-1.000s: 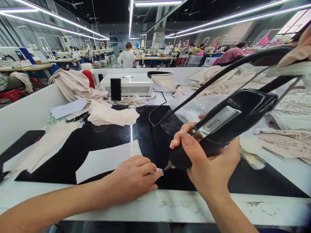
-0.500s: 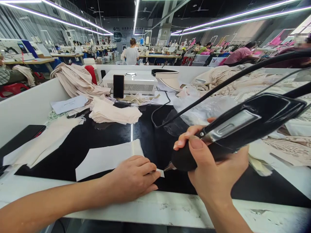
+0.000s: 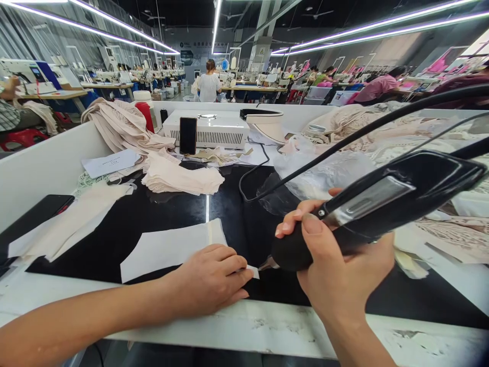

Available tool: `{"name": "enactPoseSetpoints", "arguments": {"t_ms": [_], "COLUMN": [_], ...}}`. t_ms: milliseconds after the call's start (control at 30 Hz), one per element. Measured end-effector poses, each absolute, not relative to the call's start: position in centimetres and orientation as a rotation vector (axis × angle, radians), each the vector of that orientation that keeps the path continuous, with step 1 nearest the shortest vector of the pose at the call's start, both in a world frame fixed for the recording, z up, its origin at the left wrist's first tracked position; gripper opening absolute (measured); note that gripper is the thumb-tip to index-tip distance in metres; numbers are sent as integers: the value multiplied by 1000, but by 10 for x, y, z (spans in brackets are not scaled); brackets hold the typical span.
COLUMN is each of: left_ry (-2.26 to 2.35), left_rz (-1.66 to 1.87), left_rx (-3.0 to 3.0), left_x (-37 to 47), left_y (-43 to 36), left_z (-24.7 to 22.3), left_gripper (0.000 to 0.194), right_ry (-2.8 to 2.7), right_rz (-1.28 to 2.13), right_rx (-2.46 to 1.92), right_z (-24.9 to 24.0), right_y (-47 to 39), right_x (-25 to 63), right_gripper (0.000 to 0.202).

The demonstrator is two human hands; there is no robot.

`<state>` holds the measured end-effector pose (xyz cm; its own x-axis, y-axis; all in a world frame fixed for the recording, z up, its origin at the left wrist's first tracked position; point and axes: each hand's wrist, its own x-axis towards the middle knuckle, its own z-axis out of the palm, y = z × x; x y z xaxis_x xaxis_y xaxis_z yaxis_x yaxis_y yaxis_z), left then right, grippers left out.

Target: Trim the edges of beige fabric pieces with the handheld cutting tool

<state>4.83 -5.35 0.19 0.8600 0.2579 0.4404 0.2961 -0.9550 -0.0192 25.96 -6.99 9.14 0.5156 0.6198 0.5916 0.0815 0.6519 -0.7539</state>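
My right hand (image 3: 340, 260) is wrapped round a black corded tool (image 3: 367, 209) with a silver plate on its side. The tool's narrow metal tip points left, beside the corner of a white piece (image 3: 168, 247) lying on the black mat (image 3: 153, 214). My left hand (image 3: 214, 280) presses down on that piece near its right end. Its fingers are bent and close together, and the white corner sticks out past the fingertips. What lies under the palm is hidden.
A pale fabric stack (image 3: 179, 176) lies behind the white piece. Farther back stand a white vented box (image 3: 217, 130) and an upright phone (image 3: 188, 136). More fabric (image 3: 84, 219) lies left. Clear plastic (image 3: 324, 168) lies right, under the tool's cable. People sit beyond the table.
The tool and my right hand have shifted slightly to the right. My left hand stays on the white piece. At the far left, a person's hand has come into view.
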Motion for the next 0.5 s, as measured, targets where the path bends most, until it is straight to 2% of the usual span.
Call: {"name": "enactPoseSetpoints", "arguments": {"t_ms": [167,500], "left_ry": [-420,-425], "left_rz": [-749,-691], "left_rx": [-2928,-2946], "left_x": [48,49], "left_y": [-53,-52], "left_z": [1,0], "left_gripper": [32,31], "right_ry": [-901,-936], "right_rz": [350,362], "right_rx": [-792,-854], "right_z": [91,84], "right_y": [-76,-83], "right_x": [259,256], "right_gripper": [52,49]}}
